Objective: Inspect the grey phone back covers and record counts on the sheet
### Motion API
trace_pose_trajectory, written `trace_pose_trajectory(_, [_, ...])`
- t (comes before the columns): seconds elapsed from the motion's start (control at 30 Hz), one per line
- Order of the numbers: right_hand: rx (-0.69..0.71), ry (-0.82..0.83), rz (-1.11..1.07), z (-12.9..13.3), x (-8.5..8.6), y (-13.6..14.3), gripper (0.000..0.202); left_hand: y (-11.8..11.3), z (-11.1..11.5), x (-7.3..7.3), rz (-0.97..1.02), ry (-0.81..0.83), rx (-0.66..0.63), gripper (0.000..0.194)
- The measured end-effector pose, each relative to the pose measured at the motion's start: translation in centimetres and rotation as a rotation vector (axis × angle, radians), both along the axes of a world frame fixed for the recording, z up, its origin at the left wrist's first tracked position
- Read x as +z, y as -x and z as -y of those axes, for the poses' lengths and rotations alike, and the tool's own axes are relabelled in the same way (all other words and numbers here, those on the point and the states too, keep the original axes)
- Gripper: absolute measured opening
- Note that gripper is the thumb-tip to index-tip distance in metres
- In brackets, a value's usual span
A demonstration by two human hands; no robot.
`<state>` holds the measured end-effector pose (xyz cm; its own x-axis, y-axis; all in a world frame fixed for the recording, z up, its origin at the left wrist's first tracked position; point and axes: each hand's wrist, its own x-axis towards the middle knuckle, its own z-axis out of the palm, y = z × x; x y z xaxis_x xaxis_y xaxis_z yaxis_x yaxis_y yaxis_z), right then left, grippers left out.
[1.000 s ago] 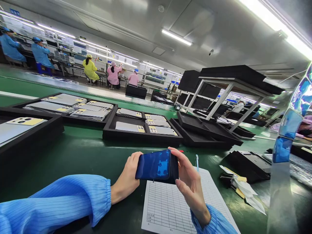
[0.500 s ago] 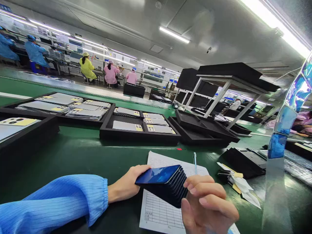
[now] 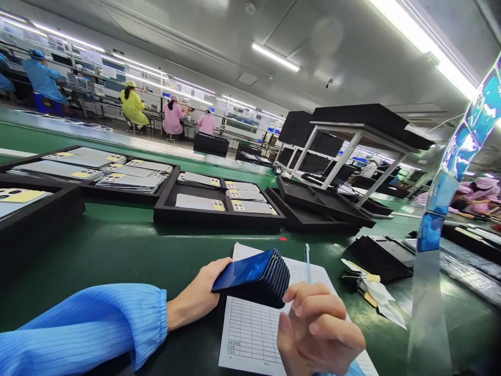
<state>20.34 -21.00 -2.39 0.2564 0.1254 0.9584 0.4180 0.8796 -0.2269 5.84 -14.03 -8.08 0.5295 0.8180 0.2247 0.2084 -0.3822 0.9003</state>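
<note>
A stack of dark, glossy phone-sized panels (image 3: 246,272) is gripped at its left end by my left hand (image 3: 198,296), thumb on top. The panels' right edges are fanned out in steps, and the top one shines blue. My right hand (image 3: 323,330) is beside those edges with its fingers bent and the thumb apart from them. Its index fingertip is at the lower right corner of the stack; whether it touches, I cannot tell. Under both hands lies a printed form (image 3: 248,331) with a table grid, and a light-blue pen (image 3: 307,263) rests on its upper part.
Black trays (image 3: 219,222) holding pale camera-cut-out panels line the far side of the green table (image 3: 125,245). More black trays (image 3: 317,214) are stacked beside a metal-legged stand (image 3: 344,156). Binder clips and paper scraps (image 3: 378,297) lie right. Several seated people work in the background.
The stack in my left hand has tilted flatter and shifted slightly left. My right hand has moved a little left with it, and the whole view has shifted slightly.
</note>
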Motion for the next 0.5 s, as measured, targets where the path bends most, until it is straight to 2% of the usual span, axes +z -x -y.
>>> trace_pose_trajectory(0.2, [-0.049,0.055,0.014,0.13,-0.84,0.13,0.035,0.1,0.07,-0.51,-0.022,-0.019,0.04,0.042])
trace_pose_trajectory(0.4, [-0.157,-0.037,0.058,-0.07,-0.36,0.52,0.041,0.2,0.3,-0.23,-0.023,-0.078,0.085,0.055])
trace_pose_trajectory(0.5, [-0.189,-0.02,0.075,0.19,-0.28,0.73,0.042,0.24,0.31,-0.14,-0.035,-0.081,0.084,0.059])
